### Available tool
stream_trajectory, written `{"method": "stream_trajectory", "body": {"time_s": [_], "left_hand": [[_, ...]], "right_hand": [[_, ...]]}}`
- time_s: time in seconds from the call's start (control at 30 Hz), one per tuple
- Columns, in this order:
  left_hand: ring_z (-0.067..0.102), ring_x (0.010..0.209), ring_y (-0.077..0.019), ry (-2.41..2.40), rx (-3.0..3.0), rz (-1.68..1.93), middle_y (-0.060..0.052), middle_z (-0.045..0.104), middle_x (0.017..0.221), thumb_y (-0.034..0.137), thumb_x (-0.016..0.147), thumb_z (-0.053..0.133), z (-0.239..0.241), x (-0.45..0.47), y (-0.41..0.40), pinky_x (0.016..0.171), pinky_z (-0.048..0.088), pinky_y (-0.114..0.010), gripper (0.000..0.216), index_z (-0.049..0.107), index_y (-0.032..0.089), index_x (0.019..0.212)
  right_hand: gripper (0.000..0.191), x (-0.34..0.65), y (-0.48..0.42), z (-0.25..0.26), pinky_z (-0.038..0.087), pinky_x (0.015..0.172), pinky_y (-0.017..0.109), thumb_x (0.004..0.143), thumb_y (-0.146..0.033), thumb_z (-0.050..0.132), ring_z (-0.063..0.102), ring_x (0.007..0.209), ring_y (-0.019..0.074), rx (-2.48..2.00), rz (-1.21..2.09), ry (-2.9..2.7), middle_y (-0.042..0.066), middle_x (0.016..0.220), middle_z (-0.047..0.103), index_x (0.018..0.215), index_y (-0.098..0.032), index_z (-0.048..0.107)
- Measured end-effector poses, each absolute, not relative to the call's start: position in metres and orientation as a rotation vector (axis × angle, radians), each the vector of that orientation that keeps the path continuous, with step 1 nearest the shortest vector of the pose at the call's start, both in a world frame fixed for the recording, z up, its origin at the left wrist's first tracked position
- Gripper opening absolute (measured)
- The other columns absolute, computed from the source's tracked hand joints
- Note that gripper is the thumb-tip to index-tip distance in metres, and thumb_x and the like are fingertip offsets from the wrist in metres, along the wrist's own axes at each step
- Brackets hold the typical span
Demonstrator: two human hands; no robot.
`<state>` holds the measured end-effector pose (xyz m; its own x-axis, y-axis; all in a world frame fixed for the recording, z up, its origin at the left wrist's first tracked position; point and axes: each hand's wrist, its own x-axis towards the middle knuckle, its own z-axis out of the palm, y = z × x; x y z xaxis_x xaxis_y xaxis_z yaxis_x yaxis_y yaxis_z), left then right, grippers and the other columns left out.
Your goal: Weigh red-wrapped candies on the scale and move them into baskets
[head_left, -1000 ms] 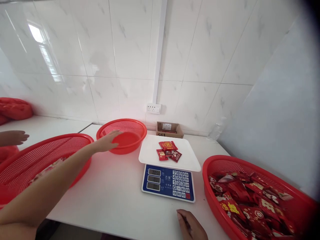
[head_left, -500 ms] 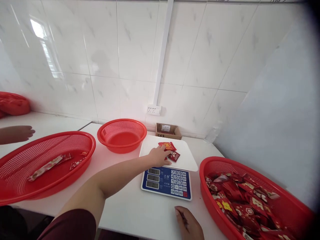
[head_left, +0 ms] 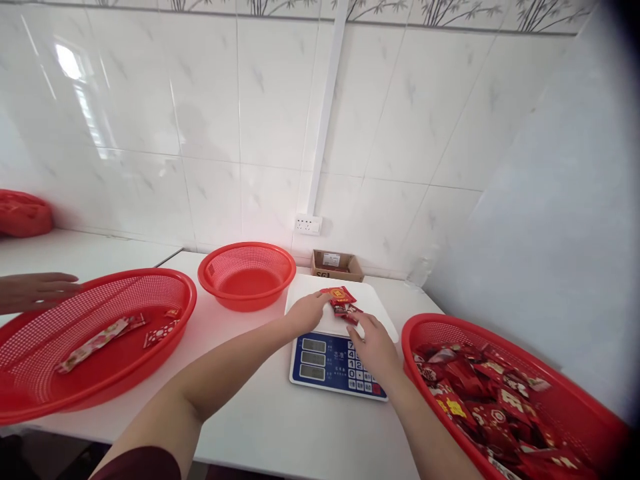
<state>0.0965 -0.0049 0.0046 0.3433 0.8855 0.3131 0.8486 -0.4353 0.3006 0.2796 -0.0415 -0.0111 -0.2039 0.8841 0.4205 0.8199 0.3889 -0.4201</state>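
Note:
On the white pan (head_left: 377,300) of a digital scale lies a red packet (head_left: 339,295) with a gold emblem. A darker red packet (head_left: 346,311) lies just in front of it. My left hand (head_left: 307,313) reaches in from the left, its fingers closed at the left edge of the packets. From the right, my right hand (head_left: 373,337) has its fingertips at the dark packet, thumb and fingers apart. Its palm hangs over the keypad side of the blue scale panel (head_left: 320,363). Fingertips partly hide the packets' edges.
A red basket (head_left: 415,333) full of red packets stands at the right. At the left, a large red basket (head_left: 187,300) holds a few wrapped pieces, with another person's hand (head_left: 40,291) by its rim. Behind are a smaller red basket (head_left: 247,303) and a cardboard box (head_left: 350,273).
My right hand has come up from the table's front edge to the packets on the pan. My left hand has shifted slightly left on them. The other person's hand has moved down and right.

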Motion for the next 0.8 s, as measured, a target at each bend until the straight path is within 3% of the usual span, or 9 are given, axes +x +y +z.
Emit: {"method": "stream_trajectory", "body": {"time_s": [0.2, 0.33, 0.43, 0.57, 0.67, 0.8], "left_hand": [[0.054, 0.100, -0.0199, 1.889, 2.408, 0.839, -0.009, 0.055, 0.116, 0.004, 0.082, 0.034, 0.029, 0.035, 0.006, 0.078, 0.044, -0.028, 0.041, 0.050, 0.019, 0.116], [0.059, 0.087, -0.0199, 2.049, 2.279, 0.884, -0.011, 0.057, 0.110, 0.006, 0.083, 0.033, 0.027, -0.004, 0.012, 0.064, 0.046, -0.027, 0.036, 0.055, 0.016, 0.110], [0.060, 0.081, -0.0186, 2.078, 2.246, 0.913, -0.010, 0.060, 0.105, 0.014, 0.086, 0.036, 0.016, -0.017, 0.008, 0.062, 0.046, -0.026, 0.029, 0.059, 0.017, 0.103], [0.058, 0.092, -0.0200, 2.071, 2.268, 1.025, -0.006, 0.063, 0.104, 0.024, 0.086, 0.042, -0.002, -0.017, -0.008, 0.082, 0.045, -0.034, 0.024, 0.061, 0.021, 0.100], [0.050, 0.110, -0.0222, 2.119, 2.234, 1.156, -0.005, 0.062, 0.110, 0.027, 0.088, 0.040, -0.017, -0.016, -0.024, 0.101, 0.030, -0.044, 0.026, 0.059, 0.022, 0.104], [0.036, 0.125, -0.0264, 2.225, 2.164, 1.310, -0.007, 0.058, 0.119, 0.029, 0.089, 0.039, -0.039, -0.022, -0.040, 0.106, 0.010, -0.056, 0.029, 0.056, 0.021, 0.110]], "right_hand": [[0.038, 0.265, -0.011, -0.002, 0.038, 0.094, 0.036, 0.081, -0.027, 0.046, 0.048, 0.113, 0.0237, -1.564, 0.126, -2.177, 0.009, 0.120, 0.054, 0.117, -0.018, 0.055], [0.039, 0.263, -0.001, 0.000, 0.040, 0.092, 0.034, 0.081, -0.029, 0.047, 0.050, 0.111, 0.0234, -1.615, 0.150, -2.239, 0.009, 0.119, 0.055, 0.116, -0.017, 0.057], [0.038, 0.260, 0.002, 0.001, 0.041, 0.090, 0.032, 0.080, -0.029, 0.047, 0.052, 0.108, 0.0223, -1.647, 0.157, -2.281, 0.009, 0.119, 0.055, 0.115, -0.017, 0.058], [0.038, 0.257, 0.002, 0.000, 0.042, 0.085, 0.030, 0.082, -0.029, 0.044, 0.054, 0.106, 0.0216, -1.698, 0.131, -2.317, 0.009, 0.122, 0.054, 0.116, -0.018, 0.056], [0.038, 0.256, 0.000, 0.002, 0.043, 0.081, 0.030, 0.083, -0.028, 0.042, 0.056, 0.103, 0.0226, -1.735, 0.092, -2.343, 0.009, 0.122, 0.055, 0.118, -0.020, 0.055], [0.037, 0.257, 0.000, 0.004, 0.043, 0.078, 0.031, 0.082, -0.021, 0.040, 0.058, 0.100, 0.0230, -1.738, 0.031, -2.404, 0.007, 0.119, 0.059, 0.114, -0.020, 0.057]]}}
